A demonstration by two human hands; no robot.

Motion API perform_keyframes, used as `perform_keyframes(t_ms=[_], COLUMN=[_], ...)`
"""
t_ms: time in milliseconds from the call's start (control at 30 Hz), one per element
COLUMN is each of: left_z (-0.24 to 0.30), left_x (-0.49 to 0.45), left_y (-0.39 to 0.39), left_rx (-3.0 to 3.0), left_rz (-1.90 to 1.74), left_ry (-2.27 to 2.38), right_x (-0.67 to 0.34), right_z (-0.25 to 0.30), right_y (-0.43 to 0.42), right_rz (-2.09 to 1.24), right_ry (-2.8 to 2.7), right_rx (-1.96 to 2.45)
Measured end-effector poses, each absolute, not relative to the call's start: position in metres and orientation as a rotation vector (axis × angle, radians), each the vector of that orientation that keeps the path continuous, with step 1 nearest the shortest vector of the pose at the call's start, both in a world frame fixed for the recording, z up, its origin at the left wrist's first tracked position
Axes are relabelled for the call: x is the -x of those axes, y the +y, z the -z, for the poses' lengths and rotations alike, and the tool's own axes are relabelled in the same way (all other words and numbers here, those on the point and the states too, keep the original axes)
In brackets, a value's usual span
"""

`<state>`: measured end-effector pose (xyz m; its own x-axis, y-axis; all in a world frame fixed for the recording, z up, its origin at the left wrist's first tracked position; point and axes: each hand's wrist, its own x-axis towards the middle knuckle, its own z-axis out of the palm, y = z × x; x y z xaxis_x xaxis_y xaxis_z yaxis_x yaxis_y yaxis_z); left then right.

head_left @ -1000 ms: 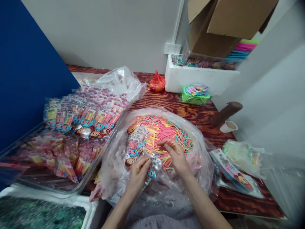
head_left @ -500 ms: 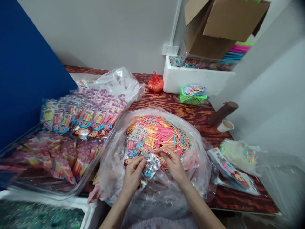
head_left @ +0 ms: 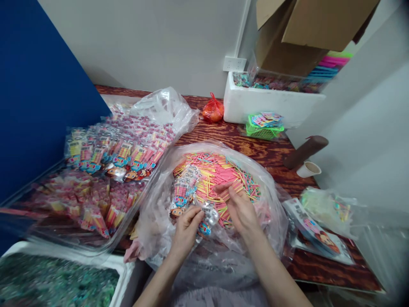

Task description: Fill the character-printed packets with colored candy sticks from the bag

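Note:
My left hand (head_left: 185, 228) is closed on a small clear packet (head_left: 207, 219) with a cartoon print, held over the near rim of a big clear bag (head_left: 271, 200). The bag is full of thin pink, yellow and green sticks (head_left: 220, 175). My right hand (head_left: 240, 207) rests on that heap with its fingers pinched round a few sticks. A filled packet (head_left: 185, 189) lies on the sticks to the left of both hands.
A clear bag of several filled packets (head_left: 118, 157) spreads over the left of the wooden table (head_left: 255, 149). A white foam box (head_left: 271, 102), green basket (head_left: 263, 128) and red bag (head_left: 213, 111) stand at the back. A paper cup (head_left: 308, 169) and printed cards (head_left: 315, 236) lie right.
My right hand has moved from the packet's mouth out onto the stick heap and pinched sticks. My left hand has kept the packet, shifting slightly.

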<state>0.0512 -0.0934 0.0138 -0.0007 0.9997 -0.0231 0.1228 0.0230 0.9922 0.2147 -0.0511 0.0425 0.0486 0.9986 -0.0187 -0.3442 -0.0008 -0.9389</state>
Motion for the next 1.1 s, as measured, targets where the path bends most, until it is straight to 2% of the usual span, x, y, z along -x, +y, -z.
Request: perform_keyframes(t_ms=[167, 400, 600, 833, 1100], left_z=[-0.016, -0.004, -0.010, -0.018, -0.022], left_x=[-0.057, -0.048, -0.045, -0.038, -0.019], left_y=[-0.092, -0.092, -0.089, -0.085, -0.074], left_rx=[-1.255, -1.171, -1.089, -0.955, -0.929], left_rz=[-1.145, -1.152, -1.219, -1.252, -1.191], left_ry=[1.276, 1.273, 1.224, 1.236, 1.188], right_x=[-0.197, -0.191, -0.194, -0.179, -0.169], right_z=[-0.060, -0.054, -0.063, -0.073, -0.069], right_y=[-0.037, -0.059, -0.067, -0.067, -0.068], right_rz=[-1.536, -1.642, -1.560, -1.136, -1.029], right_ry=[-0.760, -0.815, -1.215, -1.456, -1.604], right_rx=[0.855, 1.039, 1.135, 1.146, 1.130])
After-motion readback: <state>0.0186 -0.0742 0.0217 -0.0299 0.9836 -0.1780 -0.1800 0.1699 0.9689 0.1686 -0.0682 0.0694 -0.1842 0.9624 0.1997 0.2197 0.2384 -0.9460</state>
